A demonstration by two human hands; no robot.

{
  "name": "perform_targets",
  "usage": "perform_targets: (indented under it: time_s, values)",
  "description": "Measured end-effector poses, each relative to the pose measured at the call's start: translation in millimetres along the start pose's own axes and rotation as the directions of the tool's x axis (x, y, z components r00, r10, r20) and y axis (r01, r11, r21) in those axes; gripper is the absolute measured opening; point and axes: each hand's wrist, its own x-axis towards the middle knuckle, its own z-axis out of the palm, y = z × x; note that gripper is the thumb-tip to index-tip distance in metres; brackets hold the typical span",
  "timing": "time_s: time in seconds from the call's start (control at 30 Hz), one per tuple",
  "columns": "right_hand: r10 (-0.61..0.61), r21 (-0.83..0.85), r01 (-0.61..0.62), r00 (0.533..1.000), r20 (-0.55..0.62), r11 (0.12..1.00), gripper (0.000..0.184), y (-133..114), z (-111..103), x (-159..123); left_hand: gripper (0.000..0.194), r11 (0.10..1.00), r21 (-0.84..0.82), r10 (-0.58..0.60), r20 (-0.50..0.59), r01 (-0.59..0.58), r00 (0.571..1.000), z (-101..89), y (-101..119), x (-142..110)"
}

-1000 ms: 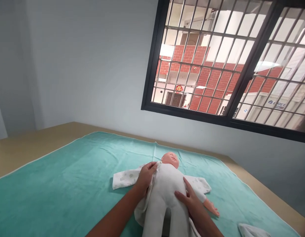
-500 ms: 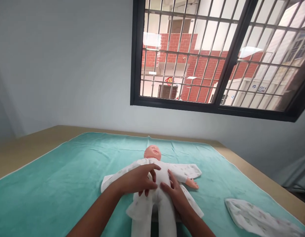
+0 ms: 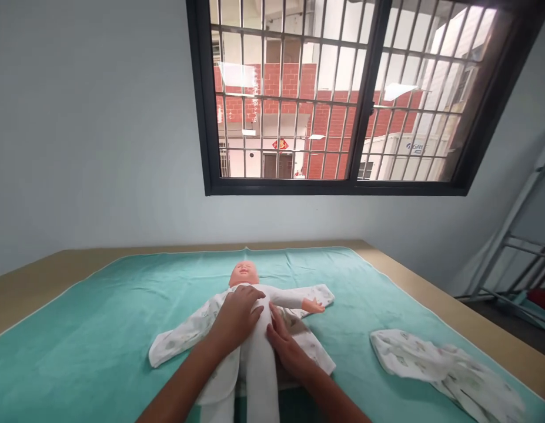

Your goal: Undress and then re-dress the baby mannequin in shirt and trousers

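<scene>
Rightward, patterned clothing [image 3: 448, 365] lies on the green cloth [image 3: 100, 341], apart from the doll [image 3: 258, 352].

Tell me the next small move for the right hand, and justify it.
Probably shift the right hand from the side of the doll to its outstretched arm and lift that slightly: the arm seems to lie over the printed sleeve rather than inside it, while the left hand, resting on the doll, could steady it.
</scene>
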Motion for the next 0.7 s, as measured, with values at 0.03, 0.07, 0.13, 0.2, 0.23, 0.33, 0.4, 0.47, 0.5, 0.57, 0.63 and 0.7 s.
perform_targets:
  time_s: [0.03, 0.07, 0.13, 0.2, 0.23, 0.33, 0.4, 0.47, 0.5, 0.57, 0.63, 0.7]
  values:
    - [-0.038, -0.009, 0.038, 0.999, 0.008, 0.999, 0.066, -1.1, 1.1, -0.1, 0.027, 0.995, 0.092, 0.024, 0.020, -0.026, 1.000, 4.9, 6.2, 7.9]
    - [-0.076, -0.014, 0.076, 0.997, 0.018, 0.997, 0.064, -2.5, 2.5, -0.2, 0.030, 0.986, 0.158, 0.048, 0.042, -0.054, 0.998, 10.2, 13.0, 17.3]
    - [-0.146, -0.030, 0.147, 0.989, 0.037, 0.989, 0.057, -5.7, 4.9, -1.2, 0.040, 0.970, 0.202, 0.114, 0.108, -0.134, 0.988, 23.7, 26.6, 38.6]
    - [-0.189, -0.098, 0.194, 0.980, 0.063, 0.976, 0.050, -8.2, 4.8, -3.0, 0.045, 0.964, 0.184, 0.163, 0.173, -0.194, 0.971, 40.0, 36.1, 58.4]
    - [-0.199, -0.161, 0.209, 0.977, 0.076, 0.964, 0.047, -8.7, 3.1, -3.9, 0.041, 0.964, 0.173, 0.166, 0.196, -0.200, 0.966, 47.7, 38.2, 66.2]
    - [-0.192, -0.466, 0.175, 0.981, 0.012, 0.868, 0.039, -5.7, -7.4, -3.4, 0.016, 0.974, 0.170, 0.115, 0.212, -0.152, 0.971, 60.1, 34.6, 78.5]
    - [-0.162, -0.649, 0.045, 0.979, -0.123, 0.760, 0.037, -0.2, -16.1, 1.7, 0.011, 0.979, 0.173, 0.073, 0.188, -0.106, 0.980, 57.3, 27.9, 80.2]
    - [-0.122, -0.718, -0.094, 0.962, -0.243, 0.690, 0.035, 5.9, -23.2, 11.3, 0.013, 0.982, 0.173, 0.046, 0.160, -0.074, 0.986, 49.7, 22.4, 79.9]
    - [-0.099, -0.720, -0.140, 0.955, -0.279, 0.680, 0.036, 8.6, -25.8, 17.5, 0.014, 0.983, 0.174, 0.039, 0.148, -0.064, 0.988, 45.8, 20.9, 79.5]
    - [-0.064, -0.695, -0.189, 0.945, -0.321, 0.694, 0.037, 12.4, -30.3, 31.3, 0.021, 0.982, 0.182, 0.033, 0.133, -0.057, 0.991, 40.2, 20.1, 78.3]
    - [-0.053, -0.658, -0.197, 0.939, -0.340, 0.727, 0.028, 13.8, -36.2, 44.6, 0.036, 0.975, 0.209, 0.046, 0.127, -0.072, 0.991, 37.6, 21.3, 76.8]
    - [-0.048, -0.590, -0.181, 0.935, -0.350, 0.787, 0.012, 13.6, -47.0, 55.2, 0.052, 0.965, 0.240, 0.075, 0.142, -0.108, 0.987, 36.7, 22.9, 75.5]
